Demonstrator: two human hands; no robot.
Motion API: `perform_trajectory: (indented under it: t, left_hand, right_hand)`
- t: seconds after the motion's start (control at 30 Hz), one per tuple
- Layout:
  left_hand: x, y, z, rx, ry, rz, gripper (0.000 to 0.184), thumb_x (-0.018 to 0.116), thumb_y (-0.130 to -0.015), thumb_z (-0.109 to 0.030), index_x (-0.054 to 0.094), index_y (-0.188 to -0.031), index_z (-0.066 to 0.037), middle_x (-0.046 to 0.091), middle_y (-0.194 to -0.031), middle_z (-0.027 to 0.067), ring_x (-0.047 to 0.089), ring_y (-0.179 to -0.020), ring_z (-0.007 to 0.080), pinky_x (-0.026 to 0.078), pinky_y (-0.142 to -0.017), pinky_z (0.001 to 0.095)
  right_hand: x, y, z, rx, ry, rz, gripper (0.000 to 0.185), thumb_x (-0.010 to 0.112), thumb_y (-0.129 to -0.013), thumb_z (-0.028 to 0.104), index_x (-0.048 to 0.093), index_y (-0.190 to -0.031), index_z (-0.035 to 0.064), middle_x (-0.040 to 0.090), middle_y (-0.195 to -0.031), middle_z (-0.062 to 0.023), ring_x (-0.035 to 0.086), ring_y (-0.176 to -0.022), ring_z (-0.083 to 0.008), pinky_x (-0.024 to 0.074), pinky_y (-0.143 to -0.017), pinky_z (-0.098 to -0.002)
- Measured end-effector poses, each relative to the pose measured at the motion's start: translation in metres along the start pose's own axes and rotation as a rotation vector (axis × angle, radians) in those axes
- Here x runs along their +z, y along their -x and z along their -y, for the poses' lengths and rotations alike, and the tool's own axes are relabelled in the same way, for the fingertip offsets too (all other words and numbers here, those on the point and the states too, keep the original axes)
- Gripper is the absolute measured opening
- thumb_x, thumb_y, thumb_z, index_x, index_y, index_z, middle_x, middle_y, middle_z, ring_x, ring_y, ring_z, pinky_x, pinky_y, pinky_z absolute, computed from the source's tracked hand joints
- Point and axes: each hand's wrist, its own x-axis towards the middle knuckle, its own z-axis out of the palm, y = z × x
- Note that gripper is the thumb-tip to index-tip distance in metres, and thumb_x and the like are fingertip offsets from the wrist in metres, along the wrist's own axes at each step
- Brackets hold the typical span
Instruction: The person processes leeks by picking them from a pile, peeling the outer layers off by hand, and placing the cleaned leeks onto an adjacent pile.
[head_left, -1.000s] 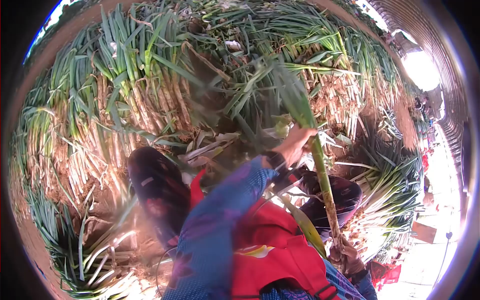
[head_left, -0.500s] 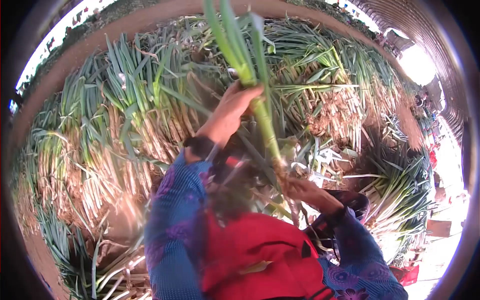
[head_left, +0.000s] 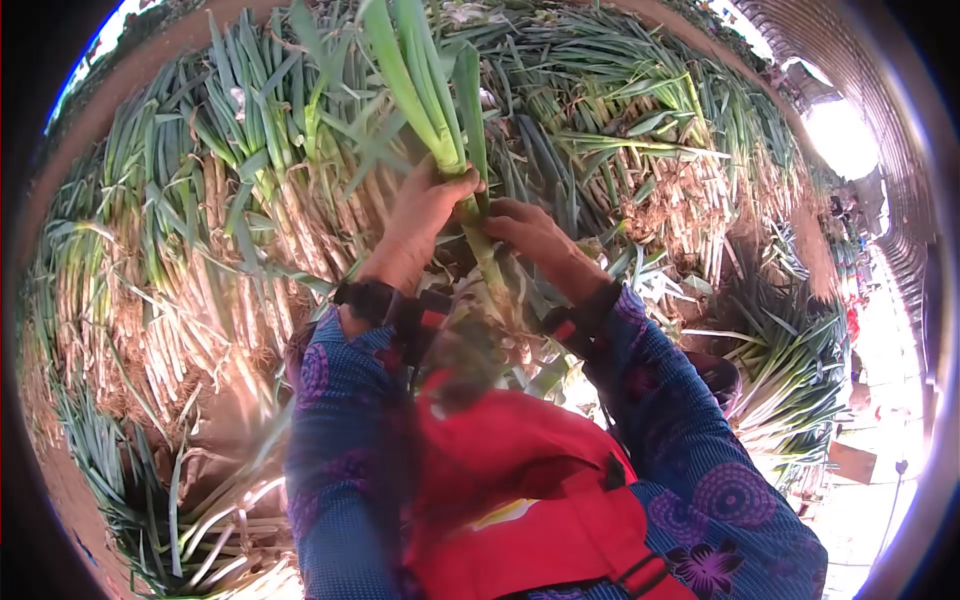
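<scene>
A thick green onion stalk [head_left: 482, 252] slants in front of me, its leaves pointing up and its roots toward my red apron [head_left: 530, 500]. My left hand [head_left: 428, 205] is wrapped round the stalk just below where the green leaves fan out. Close beside it, a little lower and to the right, my right hand [head_left: 530, 235] has its fingertips against the stalk, pinching at its outer layer or a leaf. The root end hangs free between my forearms and looks slightly blurred.
Dense rows of unpeeled onions [head_left: 320, 200] stand beyond and to the left. More bundles [head_left: 680, 200] lie at the back right. Whiter stalks are piled at the lower left [head_left: 220, 530] and at the right [head_left: 790, 390]. Loose leaves litter the ground ahead.
My left hand has carried the stalk to the left and away from me. My right hand has moved from the root end up the stalk, beside my left hand.
</scene>
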Motion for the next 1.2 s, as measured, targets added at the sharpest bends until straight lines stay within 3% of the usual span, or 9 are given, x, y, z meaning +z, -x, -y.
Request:
perform_trajectory:
  t: [0.17,0.27,0.47,0.6,0.77,0.87,0.97,1.07,1.2]
  left_hand:
    - [-0.003,0.001,0.004,0.018,-0.060,0.055,0.030,0.065,-0.090,-0.016,0.059,-0.115,-0.001,0.068,-0.096,0.0064,0.063,-0.094,0.0166,0.045,-0.088,0.0308]
    - [0.000,0.003,0.005,0.010,-0.090,0.082,0.031,0.064,-0.090,-0.015,0.059,-0.117,0.000,0.068,-0.098,0.0068,0.063,-0.096,0.0166,0.045,-0.090,0.0311]
    - [0.012,0.019,-0.011,-0.001,-0.060,0.141,0.030,0.061,-0.093,-0.015,0.058,-0.118,0.001,0.068,-0.101,0.0085,0.062,-0.100,0.0173,0.045,-0.091,0.0313]
    - [0.007,0.017,-0.017,-0.049,-0.059,0.252,0.030,0.060,-0.094,-0.017,0.059,-0.118,0.001,0.066,-0.101,0.0085,0.062,-0.096,0.0178,0.047,-0.088,0.0318]
    - [0.006,0.001,-0.001,0.002,0.220,0.253,0.020,0.064,-0.092,-0.018,0.060,-0.101,-0.001,0.060,-0.081,0.0029,0.057,-0.074,0.0154,0.048,-0.071,0.0301]
    - [0.006,-0.004,0.004,0.021,0.261,0.178,0.018,0.071,-0.087,-0.015,0.062,-0.096,-0.002,0.056,-0.075,0.0005,0.051,-0.062,0.0106,0.041,-0.057,0.0260]
    - [0.009,-0.001,0.003,-0.032,0.316,0.104,0.017,0.071,-0.087,-0.014,0.062,-0.095,-0.002,0.053,-0.068,-0.0015,0.048,-0.057,0.0093,0.039,-0.055,0.0258]
    - [0.006,0.000,0.003,-0.072,0.377,0.160,0.017,0.070,-0.087,-0.015,0.062,-0.094,-0.002,0.048,-0.061,-0.0023,0.044,-0.054,0.0095,0.036,-0.053,0.0257]
    - [0.003,0.002,-0.006,-0.070,0.401,0.312,0.019,0.063,-0.089,-0.018,0.060,-0.087,0.000,0.039,-0.055,-0.0023,0.040,-0.052,0.0114,0.034,-0.052,0.0259]
  right_hand:
    - [0.000,-0.004,-0.008,0.034,-0.036,0.037,0.034,0.060,-0.084,0.027,0.062,-0.102,-0.0010,0.058,-0.084,-0.0043,0.056,-0.071,-0.0118,0.0431,-0.063,-0.0271]
    - [0.002,-0.004,-0.007,0.059,0.043,0.047,0.038,0.054,-0.084,0.025,0.061,-0.111,-0.0001,0.062,-0.097,-0.0053,0.056,-0.086,-0.0128,0.0442,-0.073,-0.0287]
    - [0.003,-0.009,-0.023,0.087,0.197,-0.035,0.035,0.053,-0.085,0.020,0.060,-0.111,-0.0023,0.063,-0.098,-0.0064,0.059,-0.081,-0.0137,0.0472,-0.070,-0.0296]
    - [-0.004,-0.005,-0.052,0.126,-0.448,0.032,0.029,0.055,-0.089,0.022,0.061,-0.107,0.0004,0.063,-0.088,-0.0051,0.060,-0.074,-0.0125,0.0476,-0.067,-0.0271]
    - [0.012,0.014,-0.028,0.251,-0.808,0.092,0.034,0.054,-0.095,0.033,0.061,-0.110,0.0032,0.064,-0.093,-0.0047,0.061,-0.083,-0.0145,0.0477,-0.074,-0.0281]
    - [0.024,0.008,-0.034,0.280,-0.702,0.156,0.036,0.051,-0.098,0.037,0.062,-0.110,0.0048,0.064,-0.093,-0.0022,0.060,-0.084,-0.0133,0.0463,-0.075,-0.0276]
    - [0.027,-0.002,-0.047,0.317,-0.745,0.207,0.037,0.049,-0.099,0.038,0.064,-0.107,0.0056,0.064,-0.093,-0.0010,0.059,-0.081,-0.0126,0.0460,-0.073,-0.0276]
    - [0.035,-0.006,-0.055,0.292,-0.659,0.206,0.039,0.044,-0.101,0.033,0.060,-0.116,0.0010,0.065,-0.105,-0.0051,0.061,-0.091,-0.0152,0.0475,-0.083,-0.0293]
    - [0.036,0.001,-0.039,0.274,-0.655,0.144,0.031,0.050,-0.098,0.032,0.065,-0.102,0.0047,0.063,-0.087,-0.0015,0.058,-0.076,-0.0119,0.0460,-0.070,-0.0266]
